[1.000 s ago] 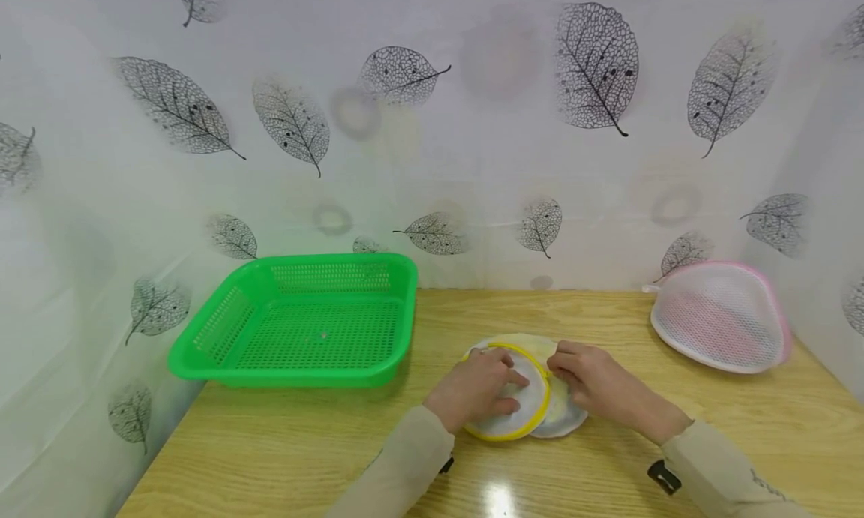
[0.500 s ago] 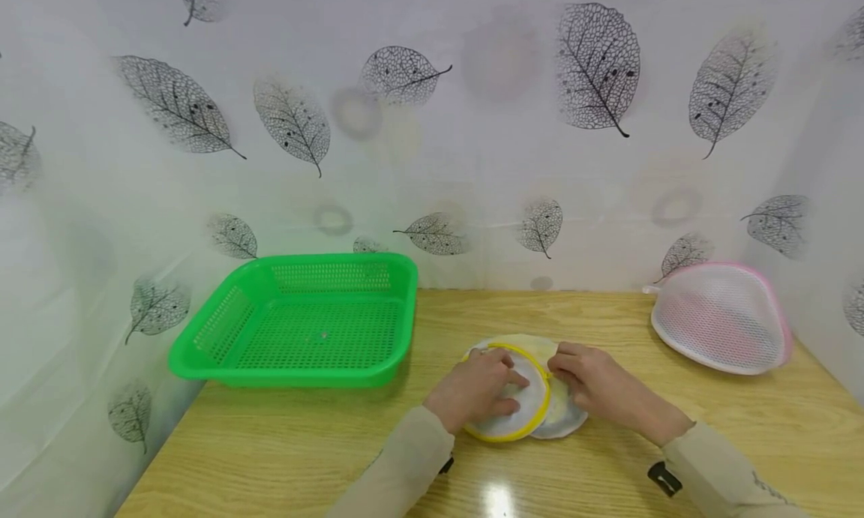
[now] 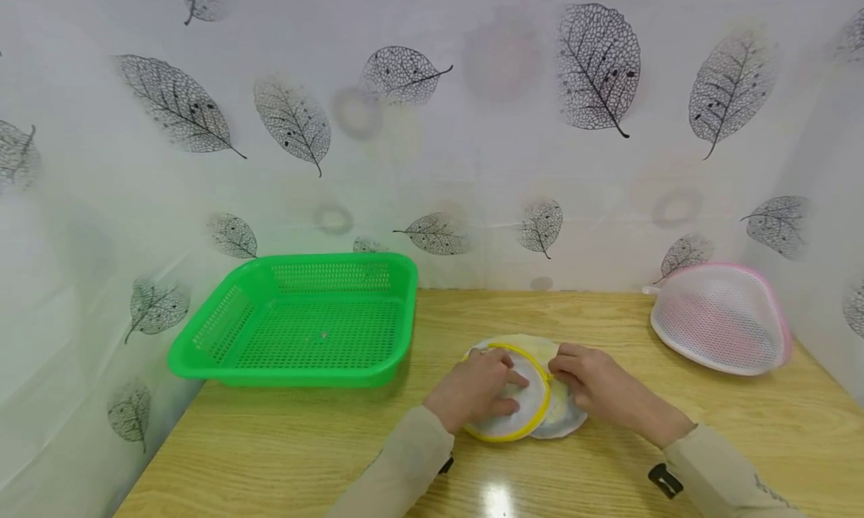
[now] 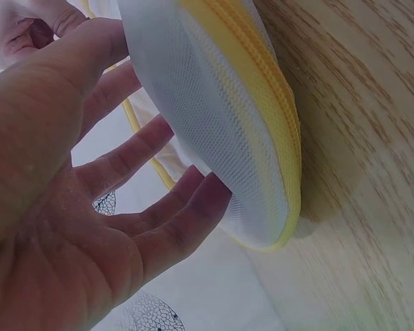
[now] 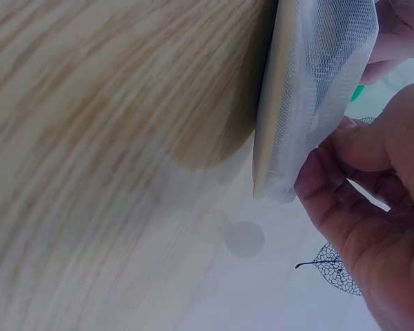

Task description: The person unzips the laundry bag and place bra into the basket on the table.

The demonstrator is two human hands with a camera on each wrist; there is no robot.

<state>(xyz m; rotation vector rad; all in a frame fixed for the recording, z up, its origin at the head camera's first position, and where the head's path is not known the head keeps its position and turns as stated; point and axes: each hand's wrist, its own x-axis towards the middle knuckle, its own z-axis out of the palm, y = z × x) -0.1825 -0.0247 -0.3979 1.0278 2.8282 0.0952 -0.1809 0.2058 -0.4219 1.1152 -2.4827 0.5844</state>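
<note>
A white mesh laundry bag (image 3: 502,422) with a round yellow zipper rim lies on the table, its paler mesh part spreading out to the right. My left hand (image 3: 475,390) rests on the round top with fingers spread, and in the left wrist view the fingertips (image 4: 210,193) press against the mesh. At the right side of the yellow rim, my right hand (image 3: 590,379) pinches the bag between thumb and curled fingers. The right wrist view shows thumb and forefinger meeting at the edge of the mesh (image 5: 324,89). The exact bit pinched is hidden behind the fingers.
A green plastic basket (image 3: 378,375) with perforated walls stands at the left of the wooden table (image 3: 304,443). At the back right is a pink-edged white mesh bag (image 3: 718,319). A leaf-patterned curtain (image 3: 472,166) hangs right behind the table.
</note>
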